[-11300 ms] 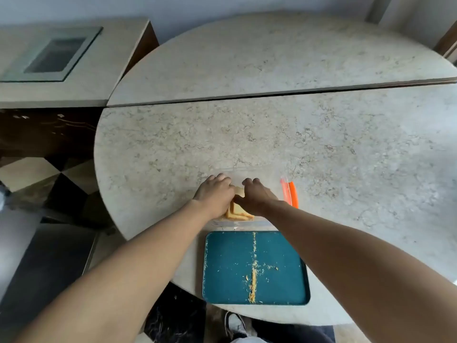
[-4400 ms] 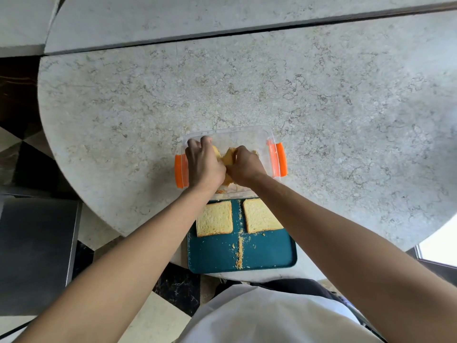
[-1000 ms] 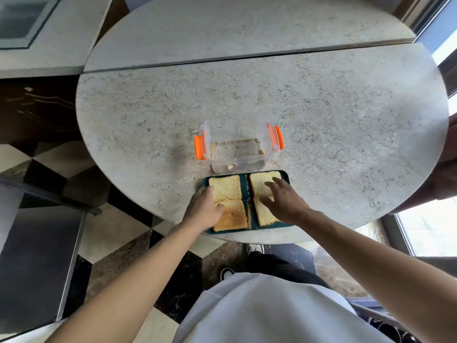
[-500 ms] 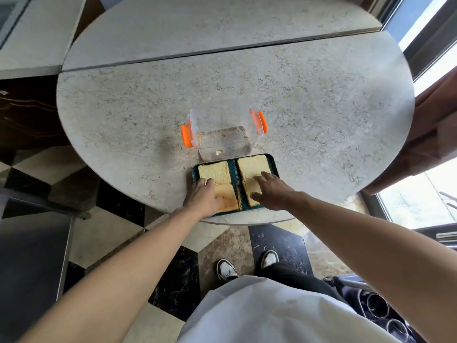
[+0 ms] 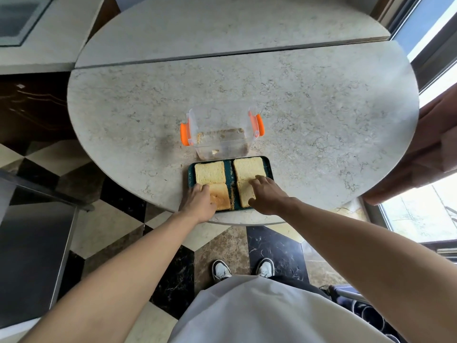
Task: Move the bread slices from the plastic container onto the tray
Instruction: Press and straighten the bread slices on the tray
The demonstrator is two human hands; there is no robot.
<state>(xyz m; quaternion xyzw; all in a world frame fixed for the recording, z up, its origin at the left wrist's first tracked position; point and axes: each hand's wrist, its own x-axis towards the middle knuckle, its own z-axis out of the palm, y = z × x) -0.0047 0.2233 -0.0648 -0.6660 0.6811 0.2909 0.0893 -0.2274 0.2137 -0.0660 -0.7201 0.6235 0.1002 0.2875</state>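
A teal tray (image 5: 191,178) sits at the near edge of the round stone table, covered by several bread slices. The far left slice (image 5: 210,172) and far right slice (image 5: 248,167) lie flat. My left hand (image 5: 198,203) rests with fingers on the browner near left slice (image 5: 220,198). My right hand (image 5: 268,196) lies spread over the near right slice (image 5: 245,194). Just beyond the tray stands the clear plastic container (image 5: 220,142) with orange clips (image 5: 184,134); it holds only crumbs.
The round table (image 5: 309,107) meets a second half-round top behind a seam. Its near edge runs just under the tray. A brown padded chair (image 5: 420,157) stands at the right edge. Checkered floor and my shoes are below.
Since the earliest frames the slices went from the container to the tray. In the last second both hands stayed on the near slices; the view shifted slightly.
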